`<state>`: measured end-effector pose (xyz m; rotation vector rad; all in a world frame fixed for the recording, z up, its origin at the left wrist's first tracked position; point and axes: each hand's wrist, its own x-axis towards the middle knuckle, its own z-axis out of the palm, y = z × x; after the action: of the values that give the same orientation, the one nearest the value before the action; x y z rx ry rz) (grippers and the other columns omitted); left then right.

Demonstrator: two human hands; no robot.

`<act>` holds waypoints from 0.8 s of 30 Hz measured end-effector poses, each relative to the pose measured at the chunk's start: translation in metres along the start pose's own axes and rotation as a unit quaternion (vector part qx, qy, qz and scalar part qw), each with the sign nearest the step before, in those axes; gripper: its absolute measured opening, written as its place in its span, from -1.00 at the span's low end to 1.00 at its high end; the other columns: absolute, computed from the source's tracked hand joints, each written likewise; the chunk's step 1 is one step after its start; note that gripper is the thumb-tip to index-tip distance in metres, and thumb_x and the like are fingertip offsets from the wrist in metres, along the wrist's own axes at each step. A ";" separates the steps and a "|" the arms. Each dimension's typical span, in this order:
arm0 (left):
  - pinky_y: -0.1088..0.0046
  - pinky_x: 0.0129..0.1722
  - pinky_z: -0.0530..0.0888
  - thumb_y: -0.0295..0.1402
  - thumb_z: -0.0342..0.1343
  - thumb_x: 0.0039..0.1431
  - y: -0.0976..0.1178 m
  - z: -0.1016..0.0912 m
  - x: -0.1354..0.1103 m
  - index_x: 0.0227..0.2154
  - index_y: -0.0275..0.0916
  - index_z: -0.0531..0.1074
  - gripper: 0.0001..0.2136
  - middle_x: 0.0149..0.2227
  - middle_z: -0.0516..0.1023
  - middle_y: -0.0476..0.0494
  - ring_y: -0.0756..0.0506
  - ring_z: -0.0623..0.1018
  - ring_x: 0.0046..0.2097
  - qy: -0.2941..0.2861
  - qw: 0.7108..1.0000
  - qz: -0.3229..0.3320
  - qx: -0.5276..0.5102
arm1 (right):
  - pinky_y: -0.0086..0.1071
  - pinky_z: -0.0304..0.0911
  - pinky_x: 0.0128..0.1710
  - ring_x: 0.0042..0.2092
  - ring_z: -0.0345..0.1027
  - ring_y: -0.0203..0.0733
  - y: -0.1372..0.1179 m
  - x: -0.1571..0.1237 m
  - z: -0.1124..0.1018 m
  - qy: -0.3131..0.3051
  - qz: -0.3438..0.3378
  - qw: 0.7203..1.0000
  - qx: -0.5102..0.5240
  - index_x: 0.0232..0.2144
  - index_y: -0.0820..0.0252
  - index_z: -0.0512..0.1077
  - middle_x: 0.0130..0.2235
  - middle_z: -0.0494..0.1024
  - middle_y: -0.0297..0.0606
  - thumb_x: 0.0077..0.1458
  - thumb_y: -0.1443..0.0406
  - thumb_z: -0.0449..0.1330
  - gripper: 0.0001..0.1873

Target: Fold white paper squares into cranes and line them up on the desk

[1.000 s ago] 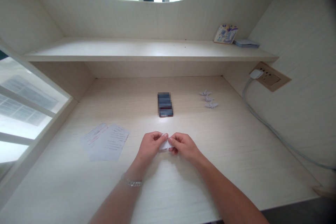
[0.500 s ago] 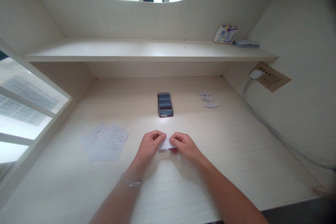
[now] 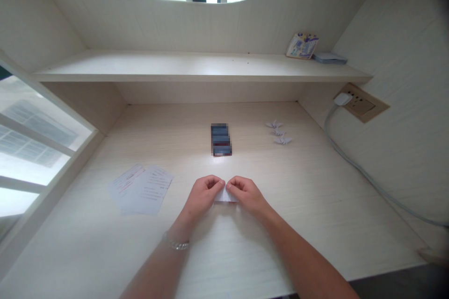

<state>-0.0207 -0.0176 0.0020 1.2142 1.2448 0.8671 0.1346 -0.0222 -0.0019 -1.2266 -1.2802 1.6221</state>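
Note:
A small folded piece of white paper (image 3: 224,195) lies low over the pale wooden desk (image 3: 315,205), pinched from both sides. My left hand (image 3: 203,194) grips its left part with curled fingers, a bracelet on that wrist. My right hand (image 3: 245,193) grips its right part, fingers curled and knuckles almost touching the left hand's. Most of the paper is hidden under the fingers.
Printed paper sheets (image 3: 142,188) lie to the left of my hands. A dark blurred block (image 3: 220,139) sits behind them. Three small paper cranes (image 3: 279,132) stand at the back right. A cable (image 3: 354,161) runs from the wall socket (image 3: 358,102). The shelf holds a card pack (image 3: 302,46).
My hands have drawn closer together over the paper and lowered it toward the desk; less of the paper shows between them.

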 end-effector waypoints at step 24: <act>0.54 -0.46 0.31 -0.20 0.13 -0.03 0.000 -0.014 0.003 -0.49 -0.32 0.47 -0.76 -0.50 0.49 -0.07 -0.02 0.41 -0.45 0.113 0.993 0.016 -0.021 | -0.41 0.24 -0.47 -0.52 0.34 -0.31 0.000 0.000 -0.011 -0.026 0.017 1.000 0.002 -0.48 0.23 0.36 -0.50 0.50 -0.27 0.00 0.06 0.15 -0.67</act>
<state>-0.0339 -0.0120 0.0031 1.1284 1.3816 1.0729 0.1451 -0.0185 -0.0022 -1.2172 -1.2948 1.6907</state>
